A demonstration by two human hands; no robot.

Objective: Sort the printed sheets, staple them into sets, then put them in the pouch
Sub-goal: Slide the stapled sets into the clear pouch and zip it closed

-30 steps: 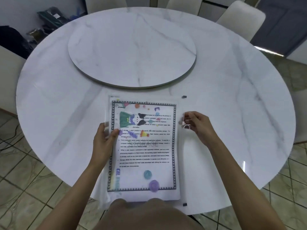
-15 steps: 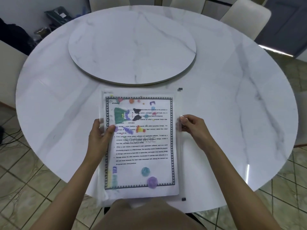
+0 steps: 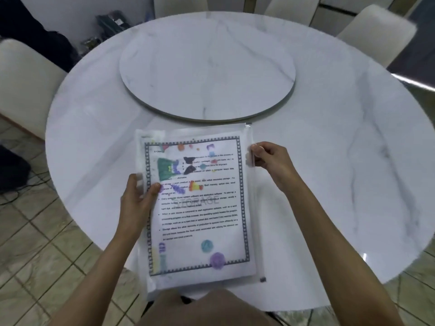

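A round white marble table (image 3: 329, 161) fills the view, with pale chairs (image 3: 23, 85) around it and a tiled floor below. The clear zip pouch (image 3: 256, 220) lies just on the near side of the raised turntable (image 3: 207, 67), and its near end overhangs the table edge. The printed sheets (image 3: 197, 208) are already inside, with a bordered page headed "Storage" on top.

The left hand (image 3: 137, 198) grips the pouch's left edge on the side away from the turntable. Its thumb is pressed on top and its fingers are hidden beneath. The right hand (image 3: 270, 161) pinches the zip edge between thumb and fingertips, nearer the turntable. A small dark tab (image 3: 263, 279) sits at that edge's near end.

The pack looks light and floppy, and the slick film probably lets the sheets slide. It is best held at both long edges or supported from below.
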